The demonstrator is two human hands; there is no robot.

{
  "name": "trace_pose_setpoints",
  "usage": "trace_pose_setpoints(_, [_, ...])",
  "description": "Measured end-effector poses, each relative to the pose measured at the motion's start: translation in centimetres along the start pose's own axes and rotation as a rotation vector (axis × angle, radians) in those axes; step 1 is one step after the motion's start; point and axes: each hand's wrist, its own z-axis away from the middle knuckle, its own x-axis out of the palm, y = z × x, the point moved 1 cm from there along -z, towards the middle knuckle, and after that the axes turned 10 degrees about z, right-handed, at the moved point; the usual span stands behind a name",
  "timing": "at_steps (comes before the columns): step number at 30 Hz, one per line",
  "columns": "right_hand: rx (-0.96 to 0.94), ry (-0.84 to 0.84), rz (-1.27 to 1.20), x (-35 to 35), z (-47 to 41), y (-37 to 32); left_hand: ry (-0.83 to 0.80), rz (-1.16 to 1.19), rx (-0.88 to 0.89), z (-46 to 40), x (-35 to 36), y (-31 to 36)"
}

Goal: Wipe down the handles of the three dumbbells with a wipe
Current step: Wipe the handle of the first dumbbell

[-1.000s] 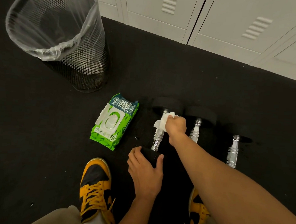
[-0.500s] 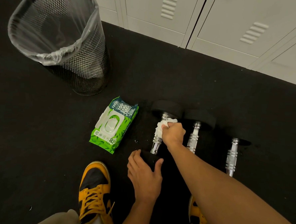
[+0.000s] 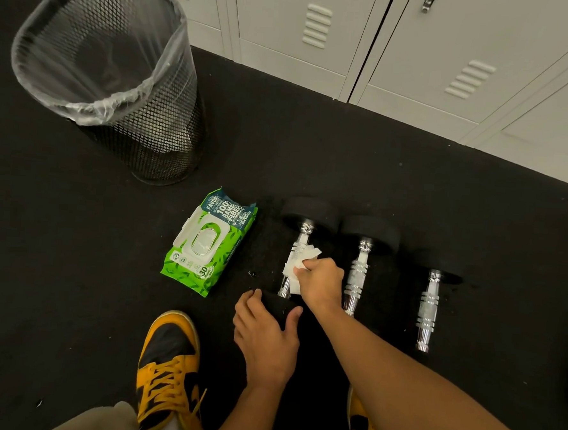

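Three black-headed dumbbells with chrome handles lie side by side on the black floor: a left dumbbell (image 3: pixel 303 234), a middle dumbbell (image 3: pixel 359 269) and a right dumbbell (image 3: pixel 429 306). My right hand (image 3: pixel 321 282) grips a crumpled white wipe (image 3: pixel 297 269) wrapped against the lower half of the left dumbbell's handle. My left hand (image 3: pixel 265 336) lies over that dumbbell's near head, fingers and thumb spread round it. The near heads of the middle and right dumbbells are hidden by my right arm or lost against the dark floor.
A green pack of wipes (image 3: pixel 209 242) with its lid down lies left of the dumbbells. A black mesh bin (image 3: pixel 142 113) with a clear liner stands at the back left. White lockers (image 3: pixel 418 57) line the far wall. My yellow-and-black shoes (image 3: pixel 167 364) are near the bottom.
My right hand has slid the wipe down the left dumbbell's handle, from the far end toward me. My left hand has stayed on the near head.
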Motion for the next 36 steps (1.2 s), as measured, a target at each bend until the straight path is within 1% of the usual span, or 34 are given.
trace_pose_setpoints(3, [-0.043, -0.032, 0.06, 0.0, 0.4, 0.2, -0.004, -0.018, -0.009, 0.0, -0.1, 0.0])
trace_pose_setpoints(6, [-0.024, -0.105, 0.103, -0.3, 0.8, 0.4, -0.005, -0.023, -0.006, 0.0, -0.1, 0.1])
trace_pose_setpoints(9, [-0.001, -0.187, 0.096, -0.9, 1.0, 0.8, 0.0, -0.017, -0.001, 0.0, -0.1, 0.1])
trace_pose_setpoints(15, [-0.08, -0.315, 0.213, -2.1, 0.6, 0.6, 0.004, -0.014, -0.002, 0.0, -0.2, 0.1])
trace_pose_setpoints(17, [-0.099, -0.286, 0.22, -2.2, 0.5, 0.3, 0.006, -0.016, 0.002, 0.1, -0.2, 0.1])
trace_pose_setpoints(18, [-0.115, -0.242, 0.203, -2.1, 0.2, 0.2, 0.004, -0.018, 0.0, 0.0, -0.2, 0.1])
trace_pose_setpoints(22, [-0.151, 0.0, 0.141, -3.2, -0.5, -0.2, -0.001, -0.018, 0.003, 0.0, -0.1, 0.2])
trace_pose_setpoints(24, [-0.238, 0.101, 0.192, -4.1, -0.9, -0.5, -0.025, -0.014, -0.007, 0.0, -0.1, 0.2])
trace_pose_setpoints(27, [-0.458, 0.192, 0.348, -4.7, -1.5, -1.1, -0.035, -0.008, -0.01, -0.1, -0.1, 0.2])
trace_pose_setpoints(29, [-0.554, 0.192, 0.506, -4.5, -1.9, -1.6, -0.029, -0.003, -0.008, -0.1, -0.1, 0.1])
trace_pose_setpoints(32, [-0.623, 0.146, 0.732, -4.3, -2.3, -2.2, -0.031, 0.001, -0.008, -0.1, -0.1, 0.0])
trace_pose_setpoints(36, [-0.68, 0.103, 0.825, -3.7, -2.4, -2.5, -0.053, 0.012, -0.02, -0.2, -0.2, 0.0])
